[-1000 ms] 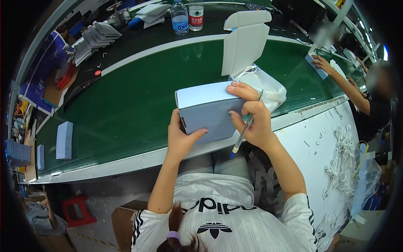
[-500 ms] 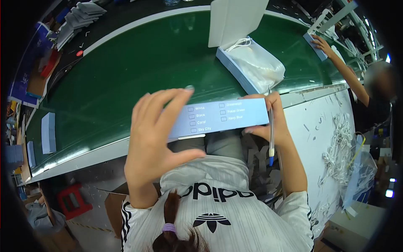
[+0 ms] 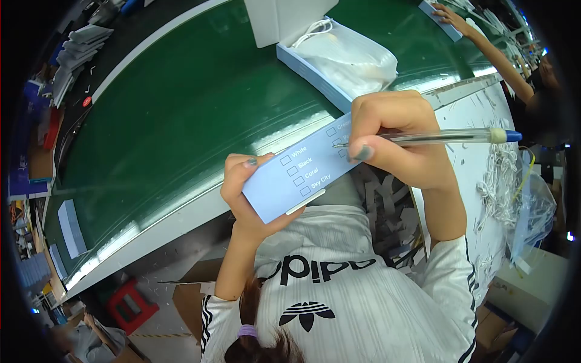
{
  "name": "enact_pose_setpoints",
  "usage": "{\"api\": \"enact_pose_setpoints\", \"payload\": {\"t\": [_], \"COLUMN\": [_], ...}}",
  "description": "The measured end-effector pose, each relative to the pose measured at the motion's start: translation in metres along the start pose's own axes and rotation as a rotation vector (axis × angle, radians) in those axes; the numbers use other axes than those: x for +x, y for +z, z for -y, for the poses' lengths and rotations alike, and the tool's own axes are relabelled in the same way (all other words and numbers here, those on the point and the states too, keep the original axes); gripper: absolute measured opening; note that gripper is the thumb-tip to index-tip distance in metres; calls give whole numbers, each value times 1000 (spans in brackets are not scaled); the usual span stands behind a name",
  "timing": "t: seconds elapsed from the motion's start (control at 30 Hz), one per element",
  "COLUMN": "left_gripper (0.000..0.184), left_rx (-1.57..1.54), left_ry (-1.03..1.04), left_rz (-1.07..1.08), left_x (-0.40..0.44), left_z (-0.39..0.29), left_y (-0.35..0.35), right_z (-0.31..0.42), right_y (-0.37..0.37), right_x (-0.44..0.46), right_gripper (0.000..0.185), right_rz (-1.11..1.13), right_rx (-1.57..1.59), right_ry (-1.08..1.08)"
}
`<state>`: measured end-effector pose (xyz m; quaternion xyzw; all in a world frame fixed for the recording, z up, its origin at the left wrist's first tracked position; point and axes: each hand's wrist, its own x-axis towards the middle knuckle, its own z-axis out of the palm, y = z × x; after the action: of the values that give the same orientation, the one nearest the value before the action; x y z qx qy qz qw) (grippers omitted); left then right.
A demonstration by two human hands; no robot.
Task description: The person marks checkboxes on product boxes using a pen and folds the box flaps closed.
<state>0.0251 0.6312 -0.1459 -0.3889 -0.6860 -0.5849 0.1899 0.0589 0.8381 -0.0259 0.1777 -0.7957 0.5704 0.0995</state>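
Observation:
A narrow light-blue box (image 3: 272, 187) printed with colour names and small check squares is held tilted in front of me. My left hand (image 3: 245, 193) is closed round its lower left end. In my right hand (image 3: 402, 136) is a clear ballpoint pen (image 3: 448, 138) with a blue end. The pen's tip lies at a square in the second column of the list, touching or just above it. My right fingers cover part of the printing there. Just beyond, on the green table, stands an open blue box (image 3: 311, 69) with a white pouch (image 3: 357, 57) inside.
The green table (image 3: 163, 121) curves in front of me. More blue boxes (image 3: 72, 230) stand at its left end. White cables (image 3: 499, 181) lie heaped on the white surface at right. A co-worker's hand (image 3: 454, 21) touches a blue box at the far right.
My left hand has gone from open beside the box to gripping its left end. The box has tilted, and my right hand has brought the pen over its printed face.

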Motion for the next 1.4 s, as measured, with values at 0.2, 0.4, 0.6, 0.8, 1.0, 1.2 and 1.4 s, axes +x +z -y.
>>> {"api": "enact_pose_setpoints", "payload": {"t": [0.2,0.4,0.6,0.8,1.0,1.2,1.4], "left_gripper": [76,77,78,78,82,84,68], "left_rx": [-49,-18,-70,-55,-53,-229,-35], "left_ry": [37,45,42,39,44,-186,-388], "left_rz": [-66,-60,-16,-6,19,-129,-137], "left_x": [1,2,1,-1,-4,-9,-9], "left_z": [4,7,12,12,16,4,-11], "left_y": [5,4,-2,-3,-6,7,-72], "right_z": [-1,-8,-8,-9,-11,-17,-52], "right_y": [9,13,13,14,17,0,-51], "right_x": [-3,-8,-5,-6,-5,-7,24], "right_gripper": [22,34,34,33,33,23,17], "right_rz": [-121,-217,-193,-173,-211,-253,-519], "right_rx": [-141,-152,-215,-292,-293,198,101], "right_ry": [1,-13,-43,-74,-81,-44,-29]}}
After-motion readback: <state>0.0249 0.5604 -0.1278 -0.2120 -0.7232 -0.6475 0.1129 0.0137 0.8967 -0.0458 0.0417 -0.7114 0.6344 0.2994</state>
